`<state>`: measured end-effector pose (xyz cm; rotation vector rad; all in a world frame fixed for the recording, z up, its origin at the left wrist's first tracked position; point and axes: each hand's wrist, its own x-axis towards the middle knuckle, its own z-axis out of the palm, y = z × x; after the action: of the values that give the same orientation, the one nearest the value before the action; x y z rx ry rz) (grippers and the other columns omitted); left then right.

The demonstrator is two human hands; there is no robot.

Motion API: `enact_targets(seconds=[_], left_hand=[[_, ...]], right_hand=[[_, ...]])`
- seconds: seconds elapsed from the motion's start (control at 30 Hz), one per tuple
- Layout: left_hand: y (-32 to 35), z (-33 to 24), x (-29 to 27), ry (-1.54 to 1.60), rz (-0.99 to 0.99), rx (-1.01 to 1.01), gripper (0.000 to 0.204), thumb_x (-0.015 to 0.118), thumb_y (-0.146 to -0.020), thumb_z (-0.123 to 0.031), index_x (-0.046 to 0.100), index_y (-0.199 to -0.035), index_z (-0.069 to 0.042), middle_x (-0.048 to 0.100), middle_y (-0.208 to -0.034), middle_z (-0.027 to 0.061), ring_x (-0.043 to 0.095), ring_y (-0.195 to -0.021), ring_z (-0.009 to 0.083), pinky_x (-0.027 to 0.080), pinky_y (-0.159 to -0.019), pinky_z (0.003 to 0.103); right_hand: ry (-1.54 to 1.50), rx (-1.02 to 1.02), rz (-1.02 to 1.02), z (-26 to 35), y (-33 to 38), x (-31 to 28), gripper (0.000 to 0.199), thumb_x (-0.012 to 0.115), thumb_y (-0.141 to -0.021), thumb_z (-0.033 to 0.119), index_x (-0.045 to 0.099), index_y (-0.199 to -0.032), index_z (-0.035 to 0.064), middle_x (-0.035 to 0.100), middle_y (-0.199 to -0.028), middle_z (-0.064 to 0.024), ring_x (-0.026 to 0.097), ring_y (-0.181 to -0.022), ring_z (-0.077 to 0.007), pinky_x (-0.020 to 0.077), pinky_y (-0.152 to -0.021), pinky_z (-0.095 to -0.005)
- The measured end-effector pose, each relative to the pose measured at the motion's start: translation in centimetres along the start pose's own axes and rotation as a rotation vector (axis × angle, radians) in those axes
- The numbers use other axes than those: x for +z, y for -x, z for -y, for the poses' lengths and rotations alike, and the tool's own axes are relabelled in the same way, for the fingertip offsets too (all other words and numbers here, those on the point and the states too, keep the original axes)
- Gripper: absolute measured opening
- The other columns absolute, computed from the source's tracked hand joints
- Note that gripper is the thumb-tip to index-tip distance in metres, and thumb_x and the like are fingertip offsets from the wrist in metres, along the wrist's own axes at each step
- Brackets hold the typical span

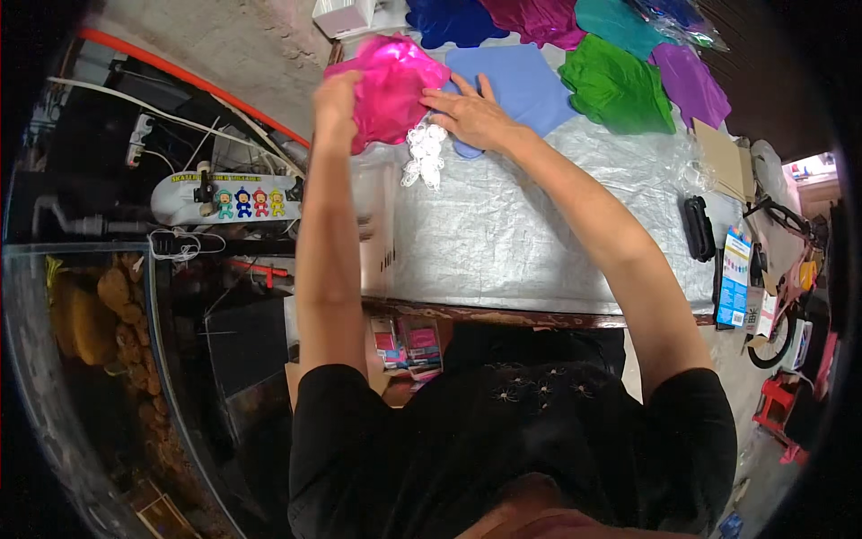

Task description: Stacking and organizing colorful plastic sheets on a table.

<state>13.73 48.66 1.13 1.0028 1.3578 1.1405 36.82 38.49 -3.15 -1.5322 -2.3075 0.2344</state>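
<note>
The left hand [336, 106] was closed around the left edge of a shiny pink sheet [386, 97], its fingers curled in and slightly blurred, so that their exact grip could not be told. The right hand [474, 119] was open, palm down, with its fingers spread. Its leftmost fingertips touched the right edge of the pink sheet, while two other fingers pointed away from the body over a flat light-blue sheet [525, 83]. The pink sheet lay toward the far left corner of the counter [512, 242], between the two hands, its surface creased and catching the light.

Just below the right edge of the pink sheet, on the near side of the right hand, was a bundle of white loops [425, 157]. The light-blue sheet was partly beneath the right hand. Farther along to the right lay a green sheet [618, 88] and a purple sheet [690, 85]. Along the far edge were a dark-blue sheet [453, 22], a magenta sheet [537, 20] and a teal sheet [615, 25]. A black case [698, 228] rested near the right end of the counter, well apart from both hands.
</note>
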Motion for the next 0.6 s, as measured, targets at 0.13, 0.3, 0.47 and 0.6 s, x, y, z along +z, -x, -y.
enact_targets(seconds=[0.13, 0.3, 0.47, 0.6], left_hand=[[-1.4, -6.3, -1.3, 0.002, -0.219, 0.137, 0.022, 0.070, -0.088, -0.018, 0.073, -0.100, 0.001, 0.068, -0.088, 0.0089, 0.062, -0.078, 0.0179, 0.050, -0.066, 0.036], [-3.1, -12.0, -15.8, 0.275, -0.407, 0.392, 0.023, 0.072, -0.086, -0.014, 0.072, -0.101, 0.003, 0.071, -0.095, 0.0136, 0.066, -0.076, 0.0212, 0.057, -0.068, 0.039], [6.2, -15.3, -14.3, 0.087, -0.629, 0.618, 0.022, 0.073, -0.089, -0.014, 0.072, -0.100, 0.005, 0.073, -0.092, 0.0081, 0.068, -0.084, 0.0164, 0.056, -0.072, 0.031], [11.6, -14.4, -11.1, -0.227, -0.505, 0.893, 0.023, 0.078, -0.086, -0.016, 0.072, -0.093, 0.005, 0.071, -0.083, 0.0047, 0.064, -0.074, 0.0111, 0.052, -0.067, 0.025]], right_hand=[[-0.027, 0.106, 0.005, -1.9, 1.1, -0.3, 0.046, 0.047, -0.104, 0.043, 0.051, -0.146, 0.0254, 0.051, -0.150, 0.0041, 0.025, -0.150, -0.0369, 0.0074, -0.115, -0.0685], [-0.056, 0.082, 0.059, 0.3, -0.5, -0.8, 0.046, 0.048, -0.103, 0.045, 0.054, -0.144, 0.0247, 0.049, -0.152, 0.0043, 0.024, -0.150, -0.0388, 0.0041, -0.114, -0.0699], [-0.057, 0.161, 0.156, 0.1, -1.2, -2.0, 0.046, 0.050, -0.101, 0.045, 0.057, -0.141, 0.0250, 0.048, -0.153, 0.0031, 0.025, -0.148, -0.0418, 0.0022, -0.111, -0.0738], [-0.127, 0.105, 0.080, 1.3, -0.3, -1.9, 0.046, 0.052, -0.099, 0.043, 0.058, -0.140, 0.0240, 0.050, -0.151, -0.0019, 0.029, -0.145, -0.0427, 0.0077, -0.110, -0.0746]])
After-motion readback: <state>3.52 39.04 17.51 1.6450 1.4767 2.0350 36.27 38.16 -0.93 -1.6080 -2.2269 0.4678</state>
